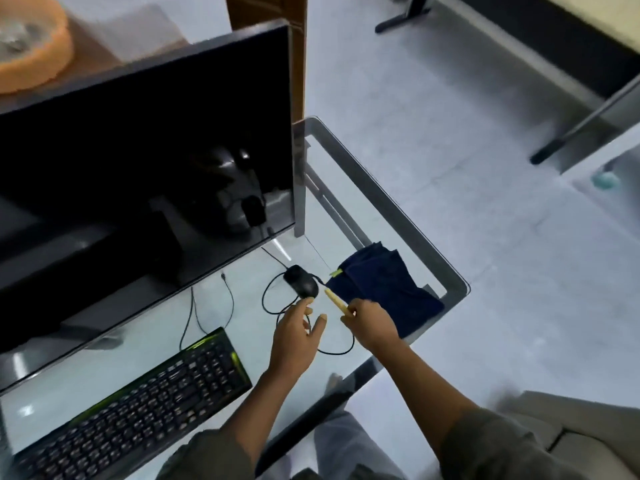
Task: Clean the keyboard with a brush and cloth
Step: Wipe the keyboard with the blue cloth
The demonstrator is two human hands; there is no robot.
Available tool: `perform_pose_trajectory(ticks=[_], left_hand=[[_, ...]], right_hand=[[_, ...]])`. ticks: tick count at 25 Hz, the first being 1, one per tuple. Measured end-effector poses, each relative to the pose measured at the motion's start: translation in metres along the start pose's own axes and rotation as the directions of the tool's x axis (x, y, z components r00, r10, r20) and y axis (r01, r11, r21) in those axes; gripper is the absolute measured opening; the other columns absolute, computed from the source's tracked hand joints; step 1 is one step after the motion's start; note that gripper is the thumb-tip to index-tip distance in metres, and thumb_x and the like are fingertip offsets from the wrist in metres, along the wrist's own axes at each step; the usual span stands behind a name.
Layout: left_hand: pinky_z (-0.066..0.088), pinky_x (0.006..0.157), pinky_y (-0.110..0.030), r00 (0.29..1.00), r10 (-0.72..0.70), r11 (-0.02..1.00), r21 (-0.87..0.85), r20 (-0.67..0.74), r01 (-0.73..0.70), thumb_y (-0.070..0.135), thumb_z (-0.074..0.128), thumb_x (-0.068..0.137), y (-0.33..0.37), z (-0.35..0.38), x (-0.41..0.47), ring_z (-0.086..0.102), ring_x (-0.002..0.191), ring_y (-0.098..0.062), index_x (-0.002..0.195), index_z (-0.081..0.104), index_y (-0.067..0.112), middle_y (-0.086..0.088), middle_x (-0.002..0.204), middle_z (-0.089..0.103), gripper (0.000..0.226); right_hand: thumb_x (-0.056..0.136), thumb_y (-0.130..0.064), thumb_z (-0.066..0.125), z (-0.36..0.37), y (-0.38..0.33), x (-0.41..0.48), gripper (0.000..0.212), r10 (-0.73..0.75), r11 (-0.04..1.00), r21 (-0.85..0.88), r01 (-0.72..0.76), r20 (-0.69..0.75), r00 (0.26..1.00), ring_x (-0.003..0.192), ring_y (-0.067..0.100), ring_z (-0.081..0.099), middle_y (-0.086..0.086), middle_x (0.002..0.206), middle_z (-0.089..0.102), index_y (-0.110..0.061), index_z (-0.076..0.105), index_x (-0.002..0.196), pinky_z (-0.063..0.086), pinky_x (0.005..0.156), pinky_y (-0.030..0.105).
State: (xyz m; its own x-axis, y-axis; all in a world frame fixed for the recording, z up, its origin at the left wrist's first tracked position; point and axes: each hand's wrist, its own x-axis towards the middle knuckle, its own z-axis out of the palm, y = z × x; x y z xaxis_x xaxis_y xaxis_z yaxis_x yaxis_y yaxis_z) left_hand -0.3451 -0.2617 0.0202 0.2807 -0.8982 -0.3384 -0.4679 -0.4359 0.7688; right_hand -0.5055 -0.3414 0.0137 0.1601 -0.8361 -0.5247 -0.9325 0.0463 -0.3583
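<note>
At two o'clock from the keyboard (131, 407), beside the cloth (384, 289), the right hand (370, 323) grips the brush (337, 301) by its handle, seemingly readying it, while the left hand (298, 337) hovers slack-fingered, empty.

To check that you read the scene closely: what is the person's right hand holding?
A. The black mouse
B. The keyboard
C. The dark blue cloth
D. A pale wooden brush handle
D: the right hand grips the pale brush handle, beside the dark blue cloth.
</note>
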Motion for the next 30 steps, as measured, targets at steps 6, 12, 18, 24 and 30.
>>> perform_pose_trajectory(ticks=[6,12,18,24,30], left_hand=[[0.058,0.085,-0.04,0.974,-0.218,0.975,-0.038,0.067,0.221,0.04,0.066,0.091,0.054,0.058,0.031,0.065,0.104,-0.023,0.128,0.06,0.017,-0.003,0.118,0.068,0.044],[0.061,0.056,-0.037,0.829,-0.554,0.792,-0.257,0.077,0.554,0.03,0.072,0.084,0.085,0.105,0.056,0.072,0.063,-0.022,0.119,0.049,0.003,-0.018,0.095,0.071,0.05],[0.043,0.042,-0.024,0.666,-0.723,0.527,-0.476,0.186,0.704,0.025,0.077,0.083,0.105,0.127,0.068,0.052,0.047,-0.017,0.083,0.065,0.002,-0.008,0.065,0.065,0.025],[0.049,0.061,-0.032,0.752,-0.611,0.64,-0.405,0.248,0.653,0.027,0.071,0.083,0.11,0.122,0.062,0.061,0.075,-0.023,0.085,0.065,0.009,-0.011,0.092,0.07,0.02],[0.03,0.051,-0.026,0.916,-0.347,0.749,-0.528,0.202,0.4,0.016,0.062,0.086,0.096,0.017,0.032,0.038,0.06,-0.016,0.075,0.064,0.012,-0.006,0.067,0.046,0.012]], right_hand=[[0.093,-0.029,0.064,-0.011,0.05,0.017,0.012,-0.168,0.96,0.228,0.162,0.006,0.986,0.076,0.012,0.062,-0.002,0.091,0.068,-0.02,0.07,0.098,0.053,0.07,0.03],[0.095,-0.022,0.062,-0.061,0.102,0.045,0.039,0.154,0.963,0.257,-0.077,-0.296,0.943,0.128,0.027,0.045,0.008,0.136,0.055,-0.018,0.054,0.133,0.042,0.105,0.041],[0.092,-0.035,0.063,-0.061,0.113,0.061,0.049,0.213,0.974,0.094,-0.204,-0.103,0.972,0.121,0.032,0.054,0.008,0.124,0.065,-0.016,0.05,0.134,0.04,0.104,0.051],[0.089,-0.032,0.061,-0.075,0.099,0.043,0.013,0.1,0.946,0.316,-0.072,-0.071,0.993,0.083,0.022,0.062,-0.005,0.08,0.062,-0.021,0.062,0.093,0.053,0.083,0.043],[0.089,-0.006,0.061,-0.103,0.046,-0.016,0.06,-0.073,0.625,0.775,0.093,-0.061,0.995,0.093,0.027,0.07,0.011,0.111,0.063,-0.032,0.031,0.134,0.063,0.077,0.04]])
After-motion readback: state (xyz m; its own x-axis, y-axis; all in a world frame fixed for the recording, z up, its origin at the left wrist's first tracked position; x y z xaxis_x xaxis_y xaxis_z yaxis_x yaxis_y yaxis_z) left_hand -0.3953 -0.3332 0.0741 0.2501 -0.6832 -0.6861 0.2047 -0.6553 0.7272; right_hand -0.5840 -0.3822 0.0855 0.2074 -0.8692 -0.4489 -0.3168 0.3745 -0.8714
